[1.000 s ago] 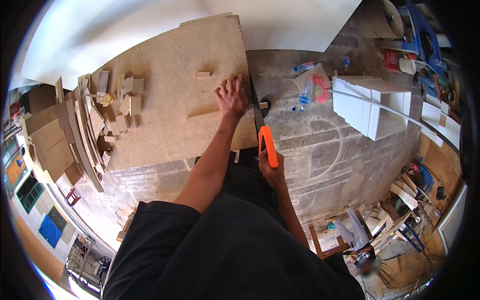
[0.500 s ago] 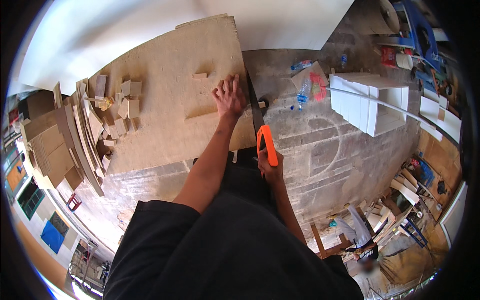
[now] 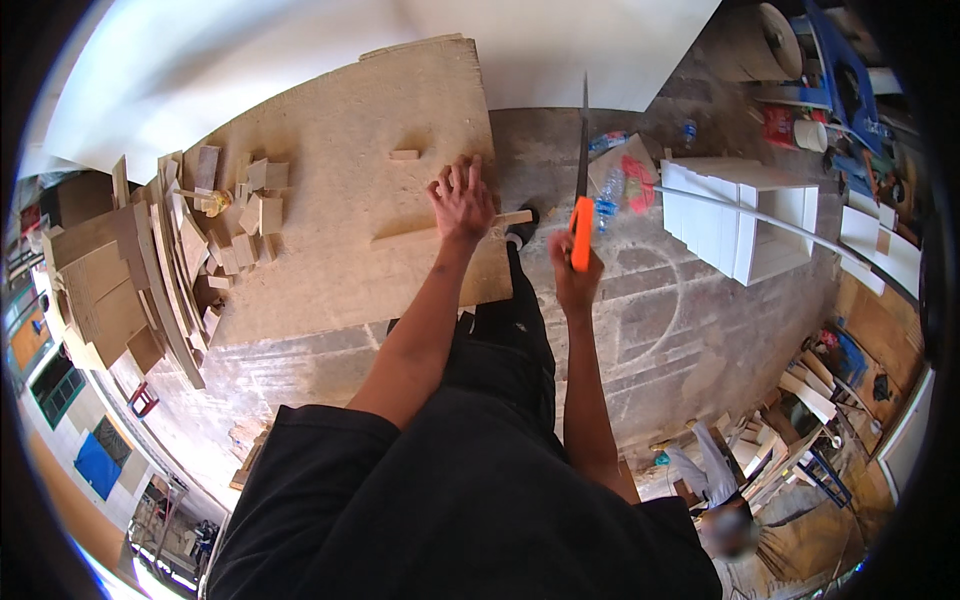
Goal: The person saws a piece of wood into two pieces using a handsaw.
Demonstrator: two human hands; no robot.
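My left hand [image 3: 464,205] lies across a thin wooden strip [image 3: 405,236], pressing it onto a large brown wooden board [image 3: 340,200]. Its fingers are bent and spread past the strip. The strip's end juts beyond the board's right edge. In my right hand [image 3: 578,280] is a handsaw [image 3: 582,235] with an orange handle, gripped with the fingers wrapped round it. The dark blade points away from me, to the right of the board and apart from the strip. A small wood block [image 3: 403,155] rests on the board, beyond the strip.
Wood offcuts [image 3: 262,213] are heaped on the board's left side. A large white panel [image 3: 300,50] lies beyond it. On the floor to the right are plastic bottles [image 3: 607,200] and a white cabinet [image 3: 740,215]. Another person [image 3: 715,470] is at the lower right, among scrap wood.
The saw in my right hand has moved rightward and away from the board's edge, and its blade now shows clearly. My left hand stays on the strip.
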